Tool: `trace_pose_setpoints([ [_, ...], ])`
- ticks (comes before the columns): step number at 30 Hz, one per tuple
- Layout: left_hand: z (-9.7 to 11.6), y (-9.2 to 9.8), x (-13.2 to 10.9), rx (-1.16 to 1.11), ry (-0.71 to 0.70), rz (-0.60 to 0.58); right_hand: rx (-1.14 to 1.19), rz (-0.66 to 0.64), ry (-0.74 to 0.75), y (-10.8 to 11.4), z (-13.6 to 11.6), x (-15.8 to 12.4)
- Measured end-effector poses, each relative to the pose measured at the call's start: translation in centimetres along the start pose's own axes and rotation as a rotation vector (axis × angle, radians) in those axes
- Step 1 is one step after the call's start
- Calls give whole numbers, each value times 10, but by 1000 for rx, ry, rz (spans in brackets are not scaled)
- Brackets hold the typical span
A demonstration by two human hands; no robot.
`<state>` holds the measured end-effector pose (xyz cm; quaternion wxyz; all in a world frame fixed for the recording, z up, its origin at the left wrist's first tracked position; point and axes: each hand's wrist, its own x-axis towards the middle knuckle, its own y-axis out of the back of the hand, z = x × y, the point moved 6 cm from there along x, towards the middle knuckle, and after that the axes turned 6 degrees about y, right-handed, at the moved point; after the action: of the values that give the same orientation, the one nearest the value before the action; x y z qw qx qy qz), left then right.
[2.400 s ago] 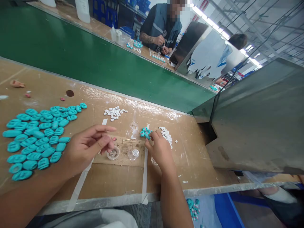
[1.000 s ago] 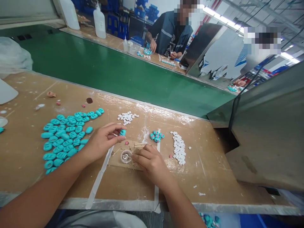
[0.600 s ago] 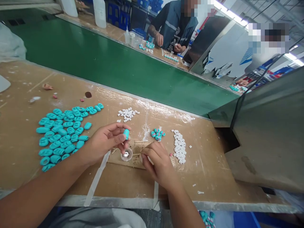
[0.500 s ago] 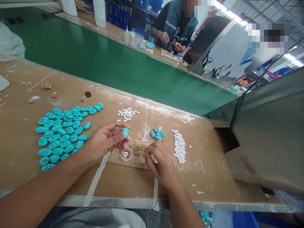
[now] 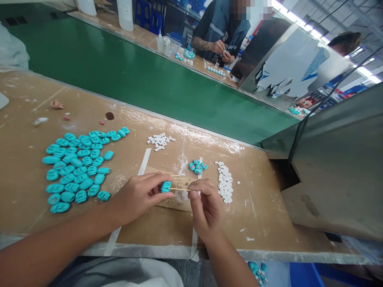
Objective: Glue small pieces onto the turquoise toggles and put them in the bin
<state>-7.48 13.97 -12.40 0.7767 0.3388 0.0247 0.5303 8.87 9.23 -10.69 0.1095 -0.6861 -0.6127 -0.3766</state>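
Between thumb and fingers, my left hand grips a small turquoise moulded piece with slots in its face. My right hand pinches a thin wooden stick, and its far end touches or meets the piece. Under the stick, a small clear cup sits on a cardboard sheet. More thin sticks lie just beyond. Left of my left hand spreads a large group of turquoise pieces. A small cluster of turquoise pieces with pink and white parts lies beyond my right hand.
Small white parts lie in one pile at the back and another on the right. A green belt runs behind the table. Across it a co-worker handles small parts. A metal housing stands at right.
My left hand has turned the turquoise piece and brought it down and right. My right hand has shifted slightly right, and its stick now reaches the piece. Across the belt, the co-worker's hands have come together.
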Motion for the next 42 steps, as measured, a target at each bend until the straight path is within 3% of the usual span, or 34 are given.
trace_pose_setpoints([
  [14,5,-2,1,74,-87,40,-45,-95,28,-4,-3,4],
  [33,5,-1,1,69,-17,22,-73,-111,23,-5,-4,6],
  [42,3,-4,-1,107,-48,7,-82,-122,24,-4,-4,5],
])
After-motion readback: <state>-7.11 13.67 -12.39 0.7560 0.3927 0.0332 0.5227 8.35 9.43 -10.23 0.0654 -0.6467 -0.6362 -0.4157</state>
